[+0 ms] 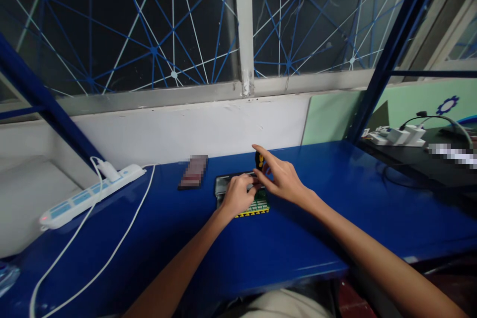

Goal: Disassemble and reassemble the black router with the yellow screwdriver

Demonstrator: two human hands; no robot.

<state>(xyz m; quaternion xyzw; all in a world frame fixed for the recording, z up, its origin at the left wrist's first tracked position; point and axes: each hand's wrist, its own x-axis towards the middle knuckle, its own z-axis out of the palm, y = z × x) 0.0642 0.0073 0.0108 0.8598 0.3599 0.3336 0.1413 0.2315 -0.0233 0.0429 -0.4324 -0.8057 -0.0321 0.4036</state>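
My right hand [281,176] grips an upright screwdriver [260,160] by its black handle with yellow marks, the index finger stretched out past the handle's top. Its lower end is hidden behind my fingers. Close beside it, my left hand [240,193] has its fingers bent and drawn together near the screwdriver's lower part; what they pinch, if anything, is hidden. Beneath both hands lies an open dark case [222,185] with a greyish inside. At its front shows a green insert [261,204] with rows of small pale pieces and a yellow toothed edge.
A phone-like flat dark object [194,173] lies left of the case on the blue table [316,238]. Farther left is a white power strip [93,196] with a loose white cable [128,231]. White plugs and chargers [400,135] sit at the right. Blue frame posts flank the table.
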